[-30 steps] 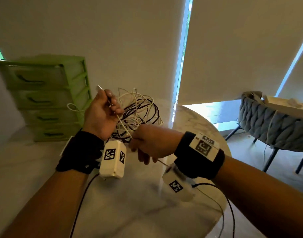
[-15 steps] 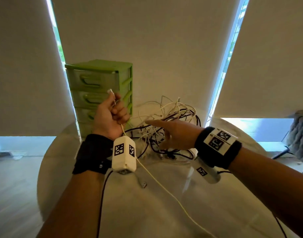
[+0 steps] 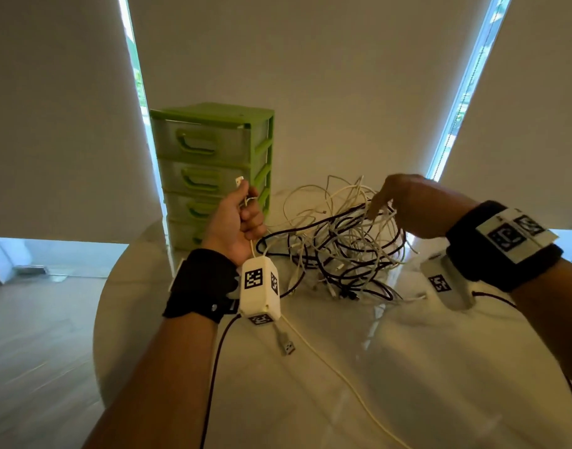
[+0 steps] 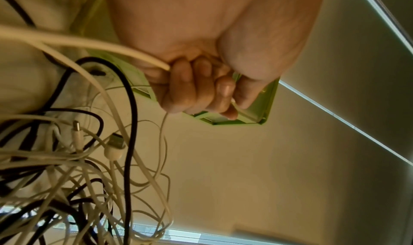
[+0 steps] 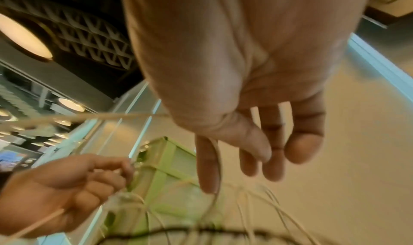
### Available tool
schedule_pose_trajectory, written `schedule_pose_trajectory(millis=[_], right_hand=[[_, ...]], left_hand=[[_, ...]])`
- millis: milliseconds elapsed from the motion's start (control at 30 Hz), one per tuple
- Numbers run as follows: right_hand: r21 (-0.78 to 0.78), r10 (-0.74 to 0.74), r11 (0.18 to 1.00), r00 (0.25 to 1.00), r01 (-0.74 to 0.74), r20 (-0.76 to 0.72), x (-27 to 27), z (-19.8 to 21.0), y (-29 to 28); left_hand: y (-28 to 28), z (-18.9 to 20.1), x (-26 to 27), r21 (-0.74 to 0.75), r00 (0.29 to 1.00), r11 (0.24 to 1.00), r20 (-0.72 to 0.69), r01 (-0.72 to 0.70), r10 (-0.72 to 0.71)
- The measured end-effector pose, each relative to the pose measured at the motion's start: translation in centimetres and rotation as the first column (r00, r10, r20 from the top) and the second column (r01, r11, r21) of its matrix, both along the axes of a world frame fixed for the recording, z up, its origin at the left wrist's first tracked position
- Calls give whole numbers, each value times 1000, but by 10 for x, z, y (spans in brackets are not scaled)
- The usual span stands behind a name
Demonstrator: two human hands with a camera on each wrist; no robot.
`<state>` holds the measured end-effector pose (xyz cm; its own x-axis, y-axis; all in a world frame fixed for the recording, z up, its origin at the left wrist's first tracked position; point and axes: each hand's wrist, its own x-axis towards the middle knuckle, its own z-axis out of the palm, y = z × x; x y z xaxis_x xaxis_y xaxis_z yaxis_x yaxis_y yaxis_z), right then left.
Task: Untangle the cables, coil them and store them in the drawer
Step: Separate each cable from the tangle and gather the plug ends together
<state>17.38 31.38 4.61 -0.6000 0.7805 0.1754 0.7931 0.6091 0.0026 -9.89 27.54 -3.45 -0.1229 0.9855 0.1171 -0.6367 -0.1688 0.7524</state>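
Head view: thin white cable [image 3: 323, 361] is gripped in the fisted left hand [image 3: 236, 223]; its length is trailed across the round white table [image 3: 408, 384].
Right hand [image 3: 408, 205]: fingers are held straight and apart over the tangled white and black cable pile [image 3: 336, 244].
Green plastic drawer unit [image 3: 213, 163]: stood behind the fist; drawers are shut.

Round marble table [image 3: 440, 400] by the window. Roller blinds [image 3: 51, 108] down. Wood floor [image 3: 35, 351] left of it.

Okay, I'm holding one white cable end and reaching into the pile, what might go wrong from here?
1. The left hand grips a white cable that trails across the table; a hard pull may tighten the tangled pile.
2. The right hand, fingers open, is among white and black loops and could drag several at once.
3. The green drawer unit is close behind; a snag might nudge it.
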Motion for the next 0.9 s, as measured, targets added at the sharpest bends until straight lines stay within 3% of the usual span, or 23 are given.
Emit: schedule_pose_trajectory(millis=[100, 167, 200, 267, 333, 467, 567, 700, 767, 833, 900], right_hand=[[183, 133, 977, 982, -107, -137, -24, 16, -19], [103, 296, 953, 950, -287, -96, -55, 10, -42], [-9, 365, 931, 931, -365, -11, -72, 0, -53], [-183, 420, 906, 863, -381, 280, -101, -27, -62], [-210, 399, 917, 783, -340, 478, -117, -49, -63], [-266, 423, 906, 683, -329, 596, -125, -74, -65], [-211, 465, 878, 656, -431, 595, -122, -81, -60], [-166, 510, 845, 669, -509, 540, -104, -87, -47], [-155, 512, 850, 718, -504, 472, -99, -93, -45], [-219, 507, 852, 853, -475, 122, -94, -91, -44], [-300, 332, 867, 910, -398, -249, -90, -80, -41]], left_hand=[[0, 0, -2, 0, 1000, 1000, 0, -1, 1], [0, -1, -2, -3, 1000, 1000, -1, 1, -1], [-1, -1, -1, -5, 1000, 1000, 3, -1, 1], [-3, -1, 1, -12, 1000, 1000, 7, -9, 9], [-6, -2, 2, -26, 1000, 1000, 6, -11, 11], [-8, -3, 0, -24, 1000, 1000, 17, -14, 14], [-5, -3, -1, -31, 1000, 999, 14, -14, 14], [-4, -5, -1, -21, 1000, 1000, 3, -19, 20], [-4, -6, 0, -24, 1000, 999, 3, -24, 24], [-4, -6, 1, -26, 1000, 999, -1, -22, 22], [-4, -4, 1, -23, 1000, 999, 7, -24, 24]])
